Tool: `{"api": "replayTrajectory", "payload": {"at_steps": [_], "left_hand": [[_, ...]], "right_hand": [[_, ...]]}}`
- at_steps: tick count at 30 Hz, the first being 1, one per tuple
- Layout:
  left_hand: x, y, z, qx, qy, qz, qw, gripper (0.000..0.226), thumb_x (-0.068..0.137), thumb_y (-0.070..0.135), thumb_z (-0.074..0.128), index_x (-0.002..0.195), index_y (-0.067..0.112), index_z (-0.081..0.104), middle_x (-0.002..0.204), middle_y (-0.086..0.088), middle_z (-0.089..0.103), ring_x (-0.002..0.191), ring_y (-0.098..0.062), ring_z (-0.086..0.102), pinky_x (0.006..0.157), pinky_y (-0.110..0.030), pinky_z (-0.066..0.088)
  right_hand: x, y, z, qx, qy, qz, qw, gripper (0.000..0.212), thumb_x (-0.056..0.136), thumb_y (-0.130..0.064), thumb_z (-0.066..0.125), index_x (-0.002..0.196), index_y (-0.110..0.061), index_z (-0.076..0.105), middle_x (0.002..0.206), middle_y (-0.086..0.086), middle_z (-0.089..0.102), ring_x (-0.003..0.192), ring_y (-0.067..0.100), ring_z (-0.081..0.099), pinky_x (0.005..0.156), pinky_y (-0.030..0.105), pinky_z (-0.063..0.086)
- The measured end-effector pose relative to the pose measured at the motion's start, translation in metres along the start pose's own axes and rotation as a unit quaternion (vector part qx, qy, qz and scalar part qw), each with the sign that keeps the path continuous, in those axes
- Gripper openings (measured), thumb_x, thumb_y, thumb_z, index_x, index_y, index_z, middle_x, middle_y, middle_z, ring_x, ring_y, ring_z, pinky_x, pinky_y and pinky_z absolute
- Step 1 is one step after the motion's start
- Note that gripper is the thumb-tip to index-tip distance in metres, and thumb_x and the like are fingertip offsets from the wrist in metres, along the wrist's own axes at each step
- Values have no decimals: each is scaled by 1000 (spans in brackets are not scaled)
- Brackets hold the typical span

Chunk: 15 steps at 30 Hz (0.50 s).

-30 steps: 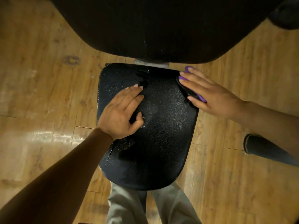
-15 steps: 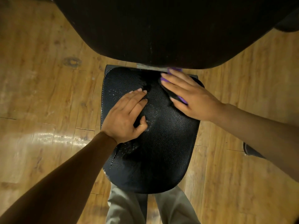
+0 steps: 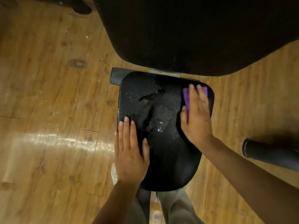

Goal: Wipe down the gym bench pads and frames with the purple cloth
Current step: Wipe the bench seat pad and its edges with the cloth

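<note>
A black seat pad (image 3: 165, 143) of the gym bench lies below me, wet and speckled with droplets near its middle. My right hand (image 3: 196, 113) lies flat on the folded purple cloth (image 3: 187, 97), pressing it on the pad's far right corner. My left hand (image 3: 129, 152) rests flat with spread fingers on the pad's left edge, holding nothing. The larger black back pad (image 3: 194, 34) fills the top of the view. A grey strip of frame (image 3: 165, 72) shows between the two pads.
Wooden plank floor (image 3: 48, 94) surrounds the bench. A black padded roller (image 3: 271, 152) sticks in from the right. A dark frame foot (image 3: 115, 76) pokes out at the seat's far left corner. My trouser legs (image 3: 174, 207) stand just below the seat.
My right hand with the cloth has swept from the pad's far middle back to its far right corner. My left hand slid from the pad's middle to its left edge.
</note>
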<state>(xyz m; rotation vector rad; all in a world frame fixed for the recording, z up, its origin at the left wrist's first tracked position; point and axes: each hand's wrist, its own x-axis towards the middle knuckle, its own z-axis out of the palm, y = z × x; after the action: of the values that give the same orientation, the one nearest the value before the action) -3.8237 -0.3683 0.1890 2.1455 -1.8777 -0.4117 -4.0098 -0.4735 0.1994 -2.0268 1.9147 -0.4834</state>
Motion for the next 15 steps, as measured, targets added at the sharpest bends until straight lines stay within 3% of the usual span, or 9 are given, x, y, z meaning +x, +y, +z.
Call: {"api": "replayTrajectory", "payload": {"at_steps": [3, 7, 8, 11, 12, 15], "left_hand": [[-3, -4, 8, 12, 5, 9, 1000, 58, 98, 33, 37, 147, 2, 31, 157, -13, 24, 148, -25, 16, 120, -44, 17], [-3, -5, 9, -8, 18, 9, 1000, 57, 96, 31, 37, 145, 1, 37, 156, -14, 28, 147, -26, 20, 119, -46, 21], [-3, -6, 9, -13, 18, 10, 1000, 57, 96, 31, 37, 144, 1, 37, 156, -14, 28, 147, -26, 20, 119, -45, 21], [-3, -7, 10, -20, 24, 9, 999, 57, 95, 29, 38, 144, 1, 37, 155, -13, 28, 147, -25, 20, 119, -45, 20], [-2, -7, 9, -21, 25, 8, 999, 58, 94, 29, 38, 145, 1, 37, 156, -13, 28, 147, -25, 20, 120, -45, 19], [-2, -7, 9, -28, 34, 9, 999, 57, 94, 28, 39, 144, 0, 38, 155, -14, 29, 146, -26, 22, 120, -44, 19]], "right_hand": [[13, -3, 5, 6, -12, -57, 998, 48, 98, -17, 45, 143, -3, 36, 147, 11, 41, 140, 21, 30, 117, 38, 26], [3, 21, -12, -37, -15, -88, 995, 43, 99, -21, 44, 141, -11, 44, 154, 10, 29, 144, 25, 22, 118, 43, 21], [-3, 26, -17, -53, -8, -68, 996, 45, 99, -26, 43, 142, -13, 42, 156, 11, 23, 145, 25, 18, 120, 40, 18], [-10, 19, -19, -30, 9, 26, 999, 52, 97, -33, 41, 146, -18, 32, 159, 14, 9, 144, 13, 5, 114, 10, 5], [-8, 13, -14, -19, 7, 47, 999, 53, 98, -33, 40, 147, -18, 29, 159, 15, 6, 143, 10, 1, 114, 10, 4], [0, -2, 6, -19, 13, 3, 1000, 49, 100, -24, 42, 146, -8, 34, 157, 17, 13, 147, 25, 7, 119, 44, 18]]}}
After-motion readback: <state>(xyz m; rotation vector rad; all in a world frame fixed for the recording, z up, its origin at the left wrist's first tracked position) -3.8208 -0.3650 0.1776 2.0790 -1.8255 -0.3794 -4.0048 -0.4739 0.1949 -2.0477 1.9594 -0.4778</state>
